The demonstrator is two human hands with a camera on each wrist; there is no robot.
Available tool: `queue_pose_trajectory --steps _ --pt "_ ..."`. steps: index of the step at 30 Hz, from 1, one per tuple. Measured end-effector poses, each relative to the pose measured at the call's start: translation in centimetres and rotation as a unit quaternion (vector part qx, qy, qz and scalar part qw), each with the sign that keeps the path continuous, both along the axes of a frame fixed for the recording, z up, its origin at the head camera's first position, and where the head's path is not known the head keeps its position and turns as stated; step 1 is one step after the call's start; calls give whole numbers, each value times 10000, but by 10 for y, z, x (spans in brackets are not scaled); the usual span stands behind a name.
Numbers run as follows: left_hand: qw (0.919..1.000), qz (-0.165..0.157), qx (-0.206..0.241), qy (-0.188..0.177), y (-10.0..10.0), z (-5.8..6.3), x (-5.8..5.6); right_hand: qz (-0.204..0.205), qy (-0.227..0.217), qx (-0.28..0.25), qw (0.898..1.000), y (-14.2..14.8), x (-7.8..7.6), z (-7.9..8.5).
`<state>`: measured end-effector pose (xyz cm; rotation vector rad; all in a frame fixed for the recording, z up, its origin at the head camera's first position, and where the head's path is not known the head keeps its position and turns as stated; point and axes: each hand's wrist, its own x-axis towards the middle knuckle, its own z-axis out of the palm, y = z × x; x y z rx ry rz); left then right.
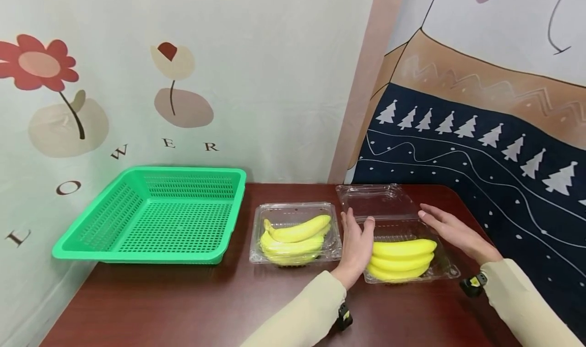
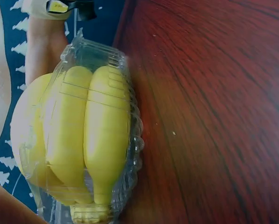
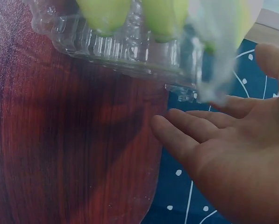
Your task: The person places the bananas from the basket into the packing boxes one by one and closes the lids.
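A clear plastic clamshell box (image 1: 446, 270) lies on the right of the table with its lid (image 1: 377, 202) folded back. In it is a bunch of yellow bananas (image 1: 403, 259), also seen through the clear wall in the left wrist view. At the box's left side stands my left hand (image 1: 357, 245), fingers extended and thumb raised. My right hand (image 1: 453, 232) is by the right side near the hinge, palm towards the box. In the right wrist view its fingers (image 3: 176, 140) are extended and hold nothing. Whether either hand touches the plastic, I cannot tell.
Left of that box sits a second clear clamshell box (image 1: 256, 242), its lid down over bananas (image 1: 297, 240). A green perforated basket (image 1: 233, 209) stands farther left, on the dark red table (image 1: 183, 306). Printed cloth (image 1: 284, 82) hangs behind and at the right.
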<state>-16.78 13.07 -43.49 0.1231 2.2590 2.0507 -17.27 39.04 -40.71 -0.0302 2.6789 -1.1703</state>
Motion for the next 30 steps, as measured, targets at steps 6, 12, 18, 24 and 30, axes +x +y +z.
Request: queue_pose_trajectory --steps 6,12,18,24,30 --pt "9992 304 203 -178 3 -2 -5 -54 -34 -301 9995 0 -3 -8" --pt "9983 418 306 -279 5 0 -11 -126 -25 -314 9994 -2 -8 -9" --pt "9983 403 329 -281 5 2 -13 -133 114 -364 9992 -5 -9 -9" --pt "9992 308 213 -166 5 5 -11 -140 199 -553 9982 -3 -6 -10" --pt "9996 235 124 -83 5 6 -10 -136 333 -752 9965 0 -5 -11"
